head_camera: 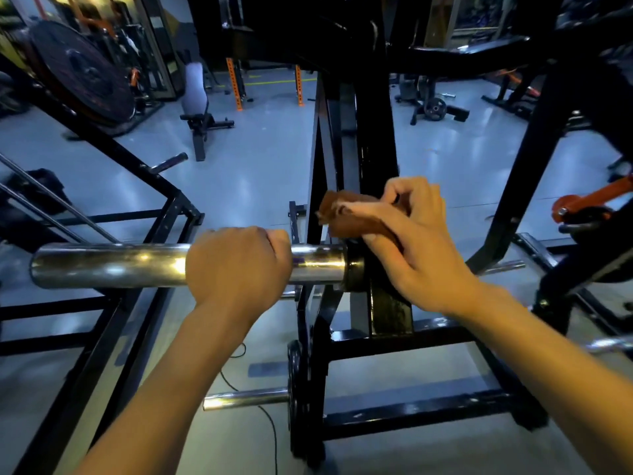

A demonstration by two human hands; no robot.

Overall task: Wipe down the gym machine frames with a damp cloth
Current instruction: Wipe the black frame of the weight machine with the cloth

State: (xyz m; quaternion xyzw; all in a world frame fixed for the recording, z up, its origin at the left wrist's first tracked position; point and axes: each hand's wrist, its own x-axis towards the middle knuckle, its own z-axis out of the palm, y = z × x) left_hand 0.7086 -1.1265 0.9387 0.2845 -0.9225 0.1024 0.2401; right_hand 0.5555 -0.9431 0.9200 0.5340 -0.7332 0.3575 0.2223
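Nearest, the left hand (238,265) is wrapped over a chrome sleeve (109,265), fingers curled tight around it. Just beside it, the right hand (416,245) pinches a brown cloth (346,214), fingers clamped on it, pressing it against the black upright frame (375,149) where the sleeve joins. Farther back, a bench (197,97) stands on the grey floor (260,159).
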